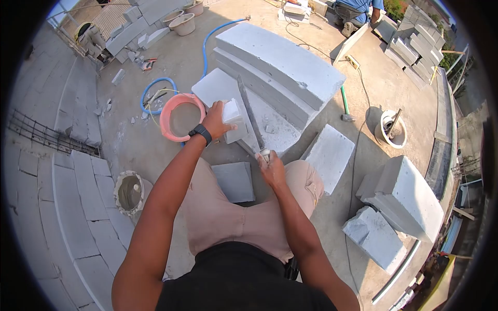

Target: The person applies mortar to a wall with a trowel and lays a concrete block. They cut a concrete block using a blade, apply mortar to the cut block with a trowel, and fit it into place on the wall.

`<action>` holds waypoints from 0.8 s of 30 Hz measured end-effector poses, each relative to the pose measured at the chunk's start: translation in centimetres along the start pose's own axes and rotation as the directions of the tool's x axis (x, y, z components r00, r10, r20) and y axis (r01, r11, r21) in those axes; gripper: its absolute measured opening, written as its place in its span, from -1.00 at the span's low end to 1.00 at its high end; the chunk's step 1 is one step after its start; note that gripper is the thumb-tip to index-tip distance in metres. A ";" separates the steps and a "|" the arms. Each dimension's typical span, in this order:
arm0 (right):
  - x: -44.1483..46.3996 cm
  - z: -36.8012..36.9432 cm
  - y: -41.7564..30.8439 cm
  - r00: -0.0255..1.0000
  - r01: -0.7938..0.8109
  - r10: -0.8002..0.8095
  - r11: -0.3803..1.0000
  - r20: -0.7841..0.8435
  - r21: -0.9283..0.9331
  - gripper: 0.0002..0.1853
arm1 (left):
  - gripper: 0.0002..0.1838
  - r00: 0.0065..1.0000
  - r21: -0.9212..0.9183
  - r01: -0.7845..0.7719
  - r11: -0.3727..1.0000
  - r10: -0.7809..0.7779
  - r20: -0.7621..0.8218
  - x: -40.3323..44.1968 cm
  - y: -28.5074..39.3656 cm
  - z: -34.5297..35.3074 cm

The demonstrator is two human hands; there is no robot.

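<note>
My left hand point(214, 122) is closed around a small white block piece point(234, 120), with the fingers on its left side and top. In my right hand point(271, 169) is the pale handle of a long, narrow blade point(250, 111); whether it is a machete or a saw I cannot tell. The blade points away from me, just right of the small piece. Both are over a flat light block point(262, 132) with crumbs and a chip on it. Behind lies a stack of large light-grey blocks point(280, 67).
A pink bucket point(168, 116) stands left, near a blue hose point(206, 49). A white bucket point(397, 139) and a green-handled hammer point(346, 106) are at right. Loose blocks point(332, 155) lie around my legs. A person in blue point(355, 8) kneels at the back. A cable crosses the floor.
</note>
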State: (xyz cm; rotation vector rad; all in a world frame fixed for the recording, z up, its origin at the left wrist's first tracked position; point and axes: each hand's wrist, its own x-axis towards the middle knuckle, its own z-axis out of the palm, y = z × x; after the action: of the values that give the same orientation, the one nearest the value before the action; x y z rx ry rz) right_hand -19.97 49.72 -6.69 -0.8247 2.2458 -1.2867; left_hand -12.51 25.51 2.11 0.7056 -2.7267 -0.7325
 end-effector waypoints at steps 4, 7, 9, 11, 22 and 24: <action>1.1 0.9 -0.8 1.000 -0.019 0.017 0.995 0.016 0.097 -0.51 | -0.08 1.000 -0.013 -0.020 1.000 0.020 -0.005 0.0 -0.8 0.2; 2.0 1.9 1.5 0.999 0.051 -0.051 0.997 0.008 -0.052 -0.54 | -0.09 1.000 -0.041 -0.026 0.999 0.025 -0.014 0.1 -0.3 0.1; 2.1 1.5 1.7 0.998 0.064 -0.061 0.994 0.034 -0.089 -0.53 | -0.09 1.000 -0.028 0.007 1.000 -0.007 0.000 0.1 -0.4 0.3; 1.5 0.8 1.6 0.998 0.057 -0.055 0.995 0.030 -0.082 -0.52 | -0.09 1.000 -0.034 -0.010 0.999 0.010 -0.008 0.0 -0.7 0.8; 2.2 1.6 3.5 0.996 0.026 -0.018 0.996 0.088 -0.090 -0.50 | -0.09 0.999 0.010 -0.021 1.000 0.022 -0.031 0.5 -0.8 0.3; 1.3 0.9 1.1 0.999 -0.030 0.028 0.994 0.016 0.105 -0.48 | -0.09 1.000 -0.035 -0.018 0.999 0.018 -0.001 0.0 -0.5 0.2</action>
State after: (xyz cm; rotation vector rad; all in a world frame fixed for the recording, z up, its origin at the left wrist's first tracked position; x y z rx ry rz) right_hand -20.67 48.76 -8.21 -0.7581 2.1507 -1.3676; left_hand -12.39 25.21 1.64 0.6726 -2.7090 -0.7737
